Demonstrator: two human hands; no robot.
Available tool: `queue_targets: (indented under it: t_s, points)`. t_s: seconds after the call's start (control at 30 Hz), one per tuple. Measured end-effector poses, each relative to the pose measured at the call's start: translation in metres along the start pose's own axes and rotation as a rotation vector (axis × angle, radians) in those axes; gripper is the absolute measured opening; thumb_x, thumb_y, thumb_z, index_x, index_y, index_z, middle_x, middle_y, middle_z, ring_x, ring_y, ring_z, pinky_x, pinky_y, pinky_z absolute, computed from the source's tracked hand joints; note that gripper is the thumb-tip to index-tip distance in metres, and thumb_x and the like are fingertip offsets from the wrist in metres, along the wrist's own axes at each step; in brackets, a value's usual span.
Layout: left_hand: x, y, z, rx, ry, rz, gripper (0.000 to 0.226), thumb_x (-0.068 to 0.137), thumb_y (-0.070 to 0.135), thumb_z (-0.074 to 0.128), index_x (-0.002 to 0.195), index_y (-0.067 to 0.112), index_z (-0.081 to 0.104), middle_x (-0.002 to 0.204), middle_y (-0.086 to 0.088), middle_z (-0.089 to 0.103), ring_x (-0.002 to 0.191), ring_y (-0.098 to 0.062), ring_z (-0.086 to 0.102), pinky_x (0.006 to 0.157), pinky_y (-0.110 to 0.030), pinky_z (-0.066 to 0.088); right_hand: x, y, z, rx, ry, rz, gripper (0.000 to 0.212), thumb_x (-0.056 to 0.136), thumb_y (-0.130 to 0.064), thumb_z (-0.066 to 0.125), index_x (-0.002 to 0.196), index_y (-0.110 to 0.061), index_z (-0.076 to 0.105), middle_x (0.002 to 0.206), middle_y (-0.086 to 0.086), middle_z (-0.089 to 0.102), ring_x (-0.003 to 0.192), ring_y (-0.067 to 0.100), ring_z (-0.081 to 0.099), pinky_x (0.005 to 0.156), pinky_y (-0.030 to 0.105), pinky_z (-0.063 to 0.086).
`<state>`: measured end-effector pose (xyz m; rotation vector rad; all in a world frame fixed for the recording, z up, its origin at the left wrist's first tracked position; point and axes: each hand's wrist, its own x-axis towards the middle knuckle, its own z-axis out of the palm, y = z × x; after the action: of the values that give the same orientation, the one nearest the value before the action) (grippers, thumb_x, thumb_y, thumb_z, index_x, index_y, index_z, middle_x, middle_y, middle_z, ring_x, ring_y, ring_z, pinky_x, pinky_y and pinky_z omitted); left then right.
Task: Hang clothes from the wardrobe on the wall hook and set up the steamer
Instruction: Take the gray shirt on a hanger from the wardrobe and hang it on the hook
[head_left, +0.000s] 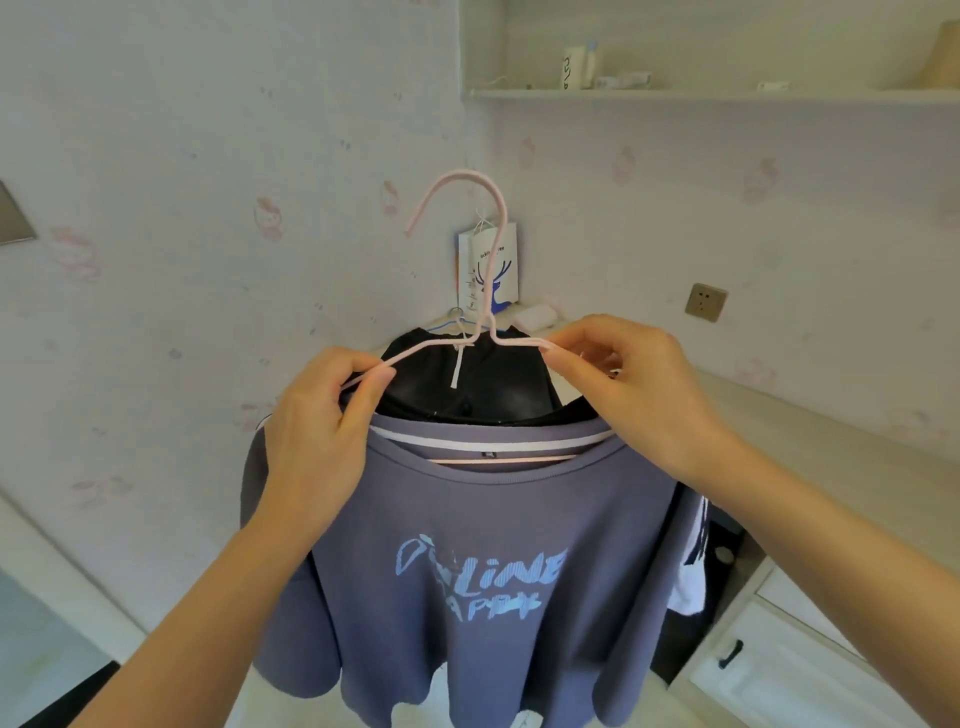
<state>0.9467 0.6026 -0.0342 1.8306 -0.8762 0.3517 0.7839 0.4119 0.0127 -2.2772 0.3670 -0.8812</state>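
Up front, hanging mid-air before the wall corner: blue shirt (483, 571) on pink hanger (491, 291), black garment (467, 384) just behind. Left hand (317, 431) pinching hanger's left shoulder wire; right hand (639, 384) pinching right shoulder wire. Farther back, white bag (491, 270) on tabletop (831, 457); socket (705, 302) on wall.

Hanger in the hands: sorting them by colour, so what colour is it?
Pale pink hanger, under the grey-blue shirt; clearest in the head view.
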Motion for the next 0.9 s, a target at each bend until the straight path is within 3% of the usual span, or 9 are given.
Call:
queue_targets:
  t_s: [0.1,0.23,0.37,0.6,0.9]
  points:
    - [0.023,-0.008,0.013,0.017,0.029,0.005,0.01,0.096,0.029,0.054,0.09,0.027,0.062,0.085,0.013,0.061,0.083,-0.01,0.056,0.073,-0.033,0.047,0.018,0.023,-0.001,-0.002,0.036,0.012,0.013,0.091,-0.021,0.061,0.099,-0.027,0.07,0.091,-0.014,0.069,0.086,0.004,0.063,0.076,0.017,0.05]
    - [0.059,-0.023,0.034,0.026,0.064,0.001,0.011,0.096,0.029,0.054,0.089,0.029,0.062,0.085,0.012,0.062,0.084,-0.013,0.057,0.075,-0.04,0.049,0.046,0.067,0.0,-0.077,0.025,0.014,0.022,0.093,-0.02,0.056,0.113,-0.028,0.062,0.099,-0.014,0.065,0.092,-0.003,0.058,0.075,0.0,0.041]
    - [0.101,-0.034,0.053,0.05,0.108,0.022,0.011,0.096,0.027,0.054,0.091,0.027,0.064,0.085,0.012,0.062,0.083,-0.013,0.056,0.076,-0.042,0.049,0.084,0.107,0.004,-0.163,-0.031,-0.03,0.027,0.094,-0.026,0.054,0.121,-0.03,0.056,0.104,-0.014,0.061,0.089,0.0,0.054,0.074,0.002,0.038]
    - [0.165,-0.051,0.089,0.114,0.15,0.028,0.01,0.096,0.025,0.055,0.092,0.026,0.064,0.088,0.014,0.061,0.087,-0.014,0.055,0.08,-0.028,0.045,0.153,0.152,0.017,-0.197,0.03,-0.167,0.025,0.098,-0.022,0.045,0.117,-0.024,0.061,0.1,-0.009,0.059,0.089,0.006,0.053,0.077,0.011,0.039]
    - [0.225,-0.09,0.132,0.156,0.151,0.029,0.012,0.094,0.023,0.057,0.093,0.02,0.069,0.087,0.008,0.061,0.083,-0.006,0.056,0.075,-0.012,0.04,0.221,0.198,0.038,-0.119,0.094,-0.129,0.021,0.098,-0.022,0.048,0.111,-0.028,0.063,0.096,-0.012,0.06,0.088,0.009,0.056,0.076,0.026,0.047]
